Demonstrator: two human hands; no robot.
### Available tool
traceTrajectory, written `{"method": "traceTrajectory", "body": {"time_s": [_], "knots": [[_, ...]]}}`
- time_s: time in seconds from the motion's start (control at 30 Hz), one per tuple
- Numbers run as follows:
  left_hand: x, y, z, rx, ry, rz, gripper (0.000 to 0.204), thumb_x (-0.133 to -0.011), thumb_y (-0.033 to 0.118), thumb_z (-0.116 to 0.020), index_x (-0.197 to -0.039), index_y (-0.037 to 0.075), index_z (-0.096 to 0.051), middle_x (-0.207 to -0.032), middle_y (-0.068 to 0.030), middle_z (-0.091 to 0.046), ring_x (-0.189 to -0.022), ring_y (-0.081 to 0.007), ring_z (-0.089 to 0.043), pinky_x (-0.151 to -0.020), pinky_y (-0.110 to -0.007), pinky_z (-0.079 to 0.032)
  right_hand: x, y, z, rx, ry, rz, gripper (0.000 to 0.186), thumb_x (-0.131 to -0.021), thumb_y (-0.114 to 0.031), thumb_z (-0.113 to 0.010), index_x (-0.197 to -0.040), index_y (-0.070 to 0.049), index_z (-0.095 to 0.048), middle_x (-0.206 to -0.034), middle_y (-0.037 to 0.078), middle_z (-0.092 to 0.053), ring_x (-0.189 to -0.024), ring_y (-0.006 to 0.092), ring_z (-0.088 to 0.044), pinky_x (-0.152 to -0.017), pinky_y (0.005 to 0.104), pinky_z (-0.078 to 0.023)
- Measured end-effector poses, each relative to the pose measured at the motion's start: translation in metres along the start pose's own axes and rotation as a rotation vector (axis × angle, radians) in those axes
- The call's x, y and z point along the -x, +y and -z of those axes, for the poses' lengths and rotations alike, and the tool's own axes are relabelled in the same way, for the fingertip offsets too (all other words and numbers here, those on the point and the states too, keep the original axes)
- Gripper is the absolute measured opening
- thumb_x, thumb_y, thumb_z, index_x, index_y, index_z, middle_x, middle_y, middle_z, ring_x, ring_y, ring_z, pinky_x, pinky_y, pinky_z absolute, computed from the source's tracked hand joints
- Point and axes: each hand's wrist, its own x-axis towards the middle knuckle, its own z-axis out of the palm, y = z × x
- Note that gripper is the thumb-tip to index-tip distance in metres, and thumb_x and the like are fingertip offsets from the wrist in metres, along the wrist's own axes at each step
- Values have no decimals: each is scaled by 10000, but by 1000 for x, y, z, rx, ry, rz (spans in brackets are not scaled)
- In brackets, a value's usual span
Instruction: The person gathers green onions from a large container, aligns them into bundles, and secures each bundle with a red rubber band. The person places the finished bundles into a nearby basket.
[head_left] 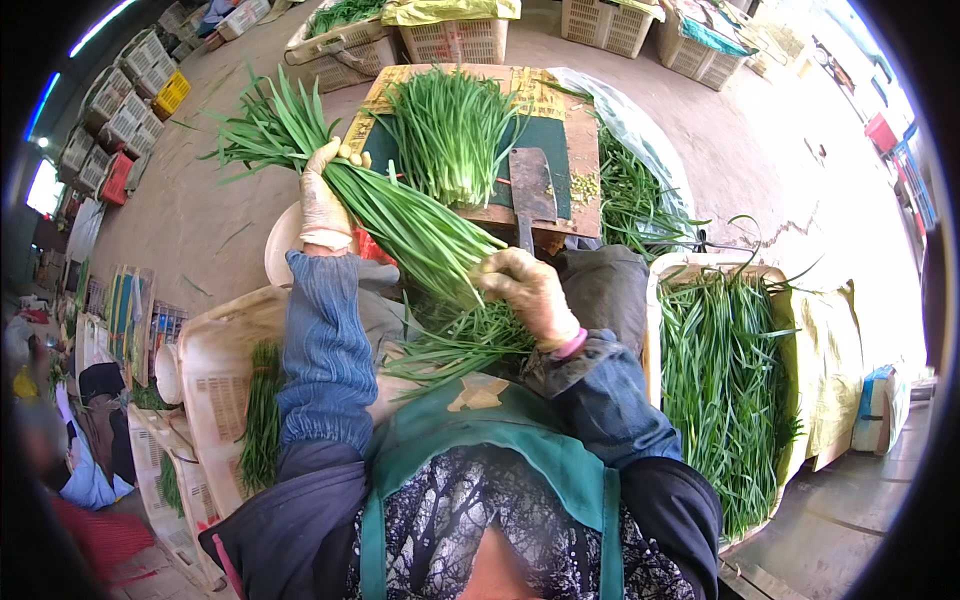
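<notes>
A long bunch of garlic chives (415, 222) slants across in front of me, leaf tips up to the left and stem ends down to the right. My gloved left hand (328, 200) is wrapped round its upper part. At the stem ends, my gloved right hand (532, 290) is closed, its fingertips pinching some stems. Beyond, a second pile of chives (452, 135) lies on a board (584, 140) with a dark green mat. To its right lies a broad-bladed cleaver (533, 186), handle toward me. Loose chives (470, 345) spread over my lap beneath the held bunch.
To my right stands a crate (655, 330) full of chives; a clear plastic bag (665, 150) with more leans by the board. A crate (215, 350) with bundled chives is on my left. Further crates (455, 42) line the far floor. Chopped stem bits (585, 187) lie beside the cleaver.
</notes>
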Motion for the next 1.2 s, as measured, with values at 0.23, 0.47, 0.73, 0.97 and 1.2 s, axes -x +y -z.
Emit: {"method": "traceTrajectory", "body": {"time_s": [0.23, 0.47, 0.73, 0.97, 1.2], "knots": [[-7, 22, 29, 59, 174, -32, 159, -868, 123, -671, -742, 82, -583, -703, -25, -592, -690, -175, -600, -867, -362, -559, 19, 16, 53, 502, -108, 51, 247, -931, -246, -689, -1078, -50, -728, -1070, 66, -706, -987, 188, -647, -897, 345, -503], [-5, 7, 41, 150, 216, -48, 167, -876, 141, -668, -747, 66, -593, -720, -56, -618, -707, -192, -611, -811, -353, -572, -7, 40, -22, -174, 182, -12, 433, -861, -199, -784, -1209, 23, -650, -1163, 69, -669, -1040, 157, -630, -911, 290, -488], [11, -4, 33, 236, 265, -144, 174, -884, 142, -647, -750, 61, -572, -761, -43, -592, -770, -227, -608, -843, -367, -570, -6, 43, -32, 54, 238, 157, 199, -847, -205, -762, -972, -51, -742, -981, 77, -634, -981, 217, -593, -860, 333, -455], [10, 13, 43, 259, 207, -264, 179, -904, 146, -611, -747, 65, -582, -709, -49, -604, -699, -206, -594, -886, -378, -557, 16, 27, 6, 24, -155, 360, 58, -903, -103, -689, -875, -54, -676, -872, 78, -592, -889, 246, -584, -791, 357, -465], [6, 36, 56, 298, 3, -396, 176, -917, 140, -603, -760, 77, -553, -723, -14, -545, -730, -154, -553, -947, -366, -506, 19, 31, 64, 910, -108, 249, 245, -841, -271, -733, -1033, -119, -741, -1030, 81, -694, -1017, 272, -635, -890, 367, -495]]}}
